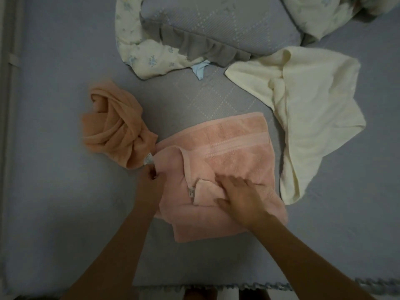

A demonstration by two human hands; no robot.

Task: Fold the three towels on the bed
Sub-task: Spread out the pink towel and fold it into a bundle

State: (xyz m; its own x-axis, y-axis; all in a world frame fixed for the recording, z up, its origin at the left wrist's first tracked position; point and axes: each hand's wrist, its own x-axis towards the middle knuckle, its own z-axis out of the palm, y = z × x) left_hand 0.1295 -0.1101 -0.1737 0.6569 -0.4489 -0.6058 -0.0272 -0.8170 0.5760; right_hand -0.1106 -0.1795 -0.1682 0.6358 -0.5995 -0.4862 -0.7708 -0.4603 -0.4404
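- The orange towel lies bunched and twisted on the bed, left of centre. It looks thin, light and limp, so it likely needs shaking out by two corners first.
- The left hand pinches the left edge of the pink towel, fingers curled on the cloth.
- The pink towel lies mid-bed, partly folded; its terry looks thick, soft, non-slippery, best gripped at hems or corners.
- The right hand presses flat on it, fingers spread, near a turned-up corner.
- The cream towel sprawls rumpled at right, soft and floppy.
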